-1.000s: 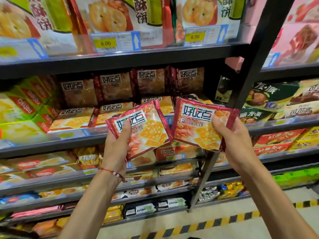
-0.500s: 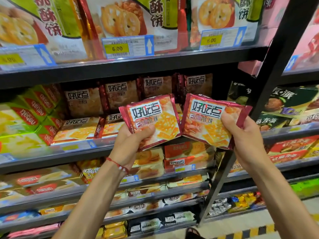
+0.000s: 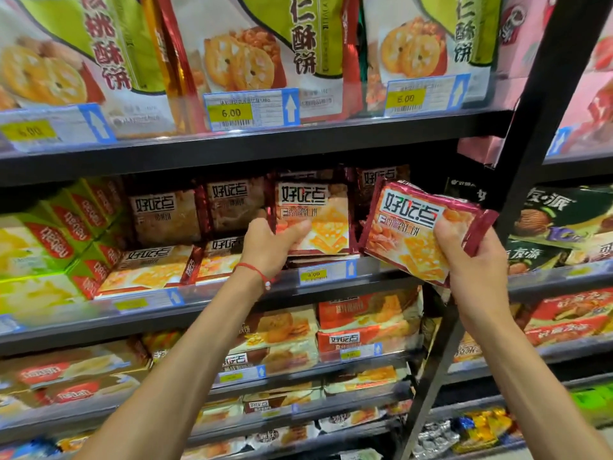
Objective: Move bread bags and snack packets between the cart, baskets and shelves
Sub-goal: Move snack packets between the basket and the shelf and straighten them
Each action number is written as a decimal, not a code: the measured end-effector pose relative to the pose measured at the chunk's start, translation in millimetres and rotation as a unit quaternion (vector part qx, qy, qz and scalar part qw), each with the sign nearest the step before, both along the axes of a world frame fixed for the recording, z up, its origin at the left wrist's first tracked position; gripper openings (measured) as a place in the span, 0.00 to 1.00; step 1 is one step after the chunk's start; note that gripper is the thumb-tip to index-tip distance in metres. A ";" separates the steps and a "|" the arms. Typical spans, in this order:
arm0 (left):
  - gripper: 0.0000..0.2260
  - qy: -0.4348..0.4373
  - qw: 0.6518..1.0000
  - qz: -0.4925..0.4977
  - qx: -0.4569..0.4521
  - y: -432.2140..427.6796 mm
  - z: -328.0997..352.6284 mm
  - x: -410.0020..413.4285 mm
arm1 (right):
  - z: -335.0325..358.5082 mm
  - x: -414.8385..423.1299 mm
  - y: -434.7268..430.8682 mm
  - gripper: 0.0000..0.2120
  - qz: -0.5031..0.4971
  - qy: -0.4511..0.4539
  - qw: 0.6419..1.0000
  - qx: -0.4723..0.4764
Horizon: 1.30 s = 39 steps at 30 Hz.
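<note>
Two red cracker packets with white labels are in my hands. My left hand [image 3: 272, 247], a red string on its wrist, grips one packet [image 3: 315, 217] by its lower left corner and holds it upright inside the middle shelf [image 3: 232, 293], above other packets of the same kind. My right hand [image 3: 464, 257] grips the second packet [image 3: 418, 227] from its lower right side, tilted, just in front of the shelf and to the right of the first. More of the same packets [image 3: 156, 270] lie flat and stand at the back of that shelf.
A black upright post [image 3: 530, 154] runs diagonally just right of my right hand. Large cookie bags [image 3: 252, 61] fill the shelf above, green boxes [image 3: 56, 234] sit at left, dark packets [image 3: 557, 220] at right. Lower shelves hold more snack packets.
Both hands rose and moved forward toward the middle shelf. The left packet went from in front of the shelf to inside it; the right packet came close to the shelf edge.
</note>
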<state>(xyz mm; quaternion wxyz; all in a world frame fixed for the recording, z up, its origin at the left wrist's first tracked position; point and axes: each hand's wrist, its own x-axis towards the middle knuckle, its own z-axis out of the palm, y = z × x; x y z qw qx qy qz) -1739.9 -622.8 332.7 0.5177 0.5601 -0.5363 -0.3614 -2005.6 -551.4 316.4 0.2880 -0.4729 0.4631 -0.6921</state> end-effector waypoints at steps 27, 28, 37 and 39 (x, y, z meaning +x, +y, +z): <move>0.32 -0.227 0.966 0.059 0.107 -43.0 7.3 -10.9 | -14.1 -2.6 -30.3 0.19 -0.015 0.055 0.997 0.059; 0.31 -0.232 0.965 0.067 0.105 -47.0 7.7 -11.6 | -14.6 -2.4 -30.5 0.18 -0.015 0.052 0.997 0.056; 0.25 -0.249 0.963 0.049 0.091 -38.4 5.4 -12.0 | -12.2 3.5 -28.7 0.18 -0.004 0.023 0.999 0.044; 0.23 -0.284 0.955 0.061 0.057 -26.8 6.2 -13.1 | -11.4 1.9 -28.4 0.20 0.000 0.017 0.999 0.045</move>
